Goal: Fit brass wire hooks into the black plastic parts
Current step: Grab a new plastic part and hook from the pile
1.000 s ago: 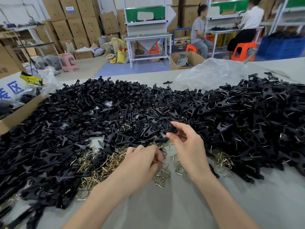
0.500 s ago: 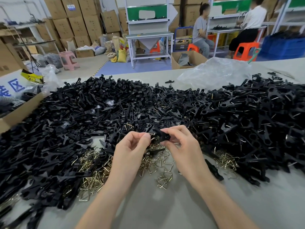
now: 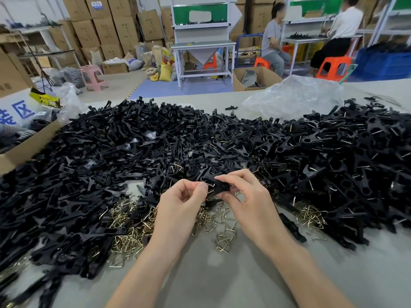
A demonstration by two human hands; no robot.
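Note:
My right hand [image 3: 246,201] pinches a small black plastic part [image 3: 219,186] just above the table, in front of a wide heap of black plastic parts [image 3: 124,152]. My left hand [image 3: 180,203] meets it from the left, thumb and forefinger pinching a thin brass wire hook [image 3: 211,185] at the part's left end; the hook is mostly hidden by my fingertips. Loose brass wire hooks [image 3: 224,238] lie scattered on the grey table beneath both hands, with more hooks [image 3: 126,241] to the left.
Black parts with wires showing pile up at the right [image 3: 347,165]. A cardboard box [image 3: 29,143] stands at the left edge, a crumpled clear plastic bag [image 3: 293,96] at the back. Bare grey table [image 3: 213,276] lies near me. Two people sit at benches far behind.
My left hand rose from the hook pile with a hook and came up to the black part. My right hand drew the part slightly toward me and the hands closed together.

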